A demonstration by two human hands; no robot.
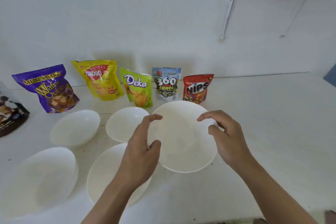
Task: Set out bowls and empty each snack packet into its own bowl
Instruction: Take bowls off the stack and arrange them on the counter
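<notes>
- My left hand [143, 143] and right hand [225, 136] flank the front bowl [183, 143], fingers curled and apart over its rim; whether they grip it or just hover I cannot tell.
- That bowl looks slightly raised or tilted. If I let go early, it could rock onto the near middle bowl [107, 174] and clatter.
- The packets stand along the wall: purple wafer pouch [49, 89], yellow Nabati [101, 80], green Deka [138, 89], 360 Kuaci [166, 83], red Nips [197, 88]. All look sealed.
- The Nips pouch sits just behind the bowl's far rim; a push forward could topple it.
- Bowls are smooth, glossy white, shallow and round, likely slippery; white on the white table [263, 114], rims are hard to judge.
- Pouches are crinkly foil, light, easily knocked.
</notes>
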